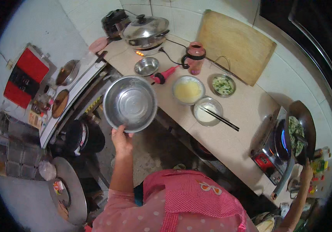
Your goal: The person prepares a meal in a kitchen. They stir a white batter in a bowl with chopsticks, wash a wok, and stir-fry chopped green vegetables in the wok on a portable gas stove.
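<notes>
My left hand (122,139) grips the near rim of a large metal basin (130,103), holding it over the floor beside the counter. At the right, my right hand (306,171) is closed around the handle of a dark spatula (301,140), whose end lies among greens in a wok (306,121). The wok is tilted over a gas stove (273,145) with a blue flame. On the counter stand a bowl of yellow food (188,90), a bowl of white batter-like food (208,111) with black chopsticks (219,118) across it, and a bowl of chopped greens (223,85).
A cutting board (235,46) leans on the tiled wall. Near it stand a pink bottle (195,58), a small metal bowl (146,66) and a lidded electric pan (145,32). Bottles (318,166) are beyond the stove. A round table (77,200) is at lower left.
</notes>
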{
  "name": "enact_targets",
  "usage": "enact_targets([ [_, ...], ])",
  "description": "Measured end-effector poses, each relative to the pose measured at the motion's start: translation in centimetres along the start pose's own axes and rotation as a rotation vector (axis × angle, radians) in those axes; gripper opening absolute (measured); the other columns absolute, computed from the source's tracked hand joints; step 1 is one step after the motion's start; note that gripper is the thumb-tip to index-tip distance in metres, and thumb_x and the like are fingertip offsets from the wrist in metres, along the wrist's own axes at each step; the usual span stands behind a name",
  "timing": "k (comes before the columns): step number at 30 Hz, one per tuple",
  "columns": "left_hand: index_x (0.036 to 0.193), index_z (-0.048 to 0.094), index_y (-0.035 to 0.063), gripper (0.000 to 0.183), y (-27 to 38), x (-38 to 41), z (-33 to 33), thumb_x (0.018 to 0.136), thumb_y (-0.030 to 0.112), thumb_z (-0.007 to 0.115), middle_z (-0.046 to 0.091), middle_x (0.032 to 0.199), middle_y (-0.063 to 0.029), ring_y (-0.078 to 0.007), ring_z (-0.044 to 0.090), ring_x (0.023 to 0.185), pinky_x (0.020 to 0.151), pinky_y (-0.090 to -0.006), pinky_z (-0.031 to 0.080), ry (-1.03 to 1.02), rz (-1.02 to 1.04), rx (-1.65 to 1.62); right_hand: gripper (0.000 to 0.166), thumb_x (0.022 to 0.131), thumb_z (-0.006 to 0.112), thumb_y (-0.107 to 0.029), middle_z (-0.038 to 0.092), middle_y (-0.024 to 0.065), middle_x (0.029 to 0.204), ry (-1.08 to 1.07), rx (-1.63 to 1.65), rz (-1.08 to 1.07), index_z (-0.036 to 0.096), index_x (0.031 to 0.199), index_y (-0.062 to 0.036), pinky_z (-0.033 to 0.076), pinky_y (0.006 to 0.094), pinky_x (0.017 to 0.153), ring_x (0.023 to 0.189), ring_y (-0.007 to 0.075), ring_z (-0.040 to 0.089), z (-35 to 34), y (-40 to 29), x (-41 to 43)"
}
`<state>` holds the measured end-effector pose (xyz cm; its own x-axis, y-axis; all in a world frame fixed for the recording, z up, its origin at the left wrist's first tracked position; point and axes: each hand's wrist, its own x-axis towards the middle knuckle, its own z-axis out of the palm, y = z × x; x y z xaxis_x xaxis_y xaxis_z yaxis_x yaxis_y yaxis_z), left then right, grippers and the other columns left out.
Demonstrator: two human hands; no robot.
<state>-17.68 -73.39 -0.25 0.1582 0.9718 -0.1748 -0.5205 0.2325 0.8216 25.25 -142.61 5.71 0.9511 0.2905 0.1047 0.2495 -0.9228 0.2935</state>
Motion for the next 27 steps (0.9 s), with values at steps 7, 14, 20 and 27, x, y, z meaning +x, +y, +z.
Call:
enact_targets([
  [7,0.094,0.058,0.0080,0.011,0.7,-2.2,1.0,0.084,0.002,0.055,0.064,0.087,-0.0031,-0.0126,0.062,0.071,0.056,-0.0272,0.052,0.013,0.062,0.092,0.047,0.086,0.048,-0.009,0.055,0.0261,0.112,-0.095,0.246,-0.050,0.041,0.132,-0.0043,0.046,0.0448,0.082,0.102,0.0404,0.054,0.6,-2.1,1.1],
  [14,0.090,0.059,0.0109,0.004,-0.1,-3.4,3.6,0.087,0.010,0.059,0.062,0.079,0.0035,-0.0049,0.052,0.059,0.045,-0.0220,0.036,-0.065,0.158,0.178,0.055,0.081,0.058,-0.009,0.050,0.0290,0.121,-0.121,0.350,-0.057,0.039,0.132,-0.0004,0.039,0.0423,0.095,0.113,0.0423,0.047,-2.7,-5.2,-0.5],
  [20,0.096,0.058,0.0085,0.010,-1.2,-5.4,8.5,0.086,0.012,0.060,0.062,0.084,0.0011,-0.0084,0.057,0.071,0.058,-0.0232,0.046,-0.282,0.107,0.145,0.058,0.083,0.057,-0.014,0.047,0.0261,0.127,-0.191,0.291,0.057,0.034,0.136,-0.0049,0.039,0.0422,0.095,0.119,0.0398,0.043,-5.7,-7.2,-3.8],
  [27,0.102,0.057,0.0036,0.016,-3.7,-7.9,19.3,0.087,0.010,0.057,0.061,0.097,-0.0034,-0.0097,0.058,0.081,0.061,-0.0236,0.047,-0.571,-0.046,0.076,0.061,0.078,0.054,-0.003,0.044,0.0228,0.130,-0.186,0.288,0.196,0.034,0.135,-0.0065,0.043,0.0443,0.090,0.113,0.0382,0.049,-7.0,-8.6,-6.6],
])
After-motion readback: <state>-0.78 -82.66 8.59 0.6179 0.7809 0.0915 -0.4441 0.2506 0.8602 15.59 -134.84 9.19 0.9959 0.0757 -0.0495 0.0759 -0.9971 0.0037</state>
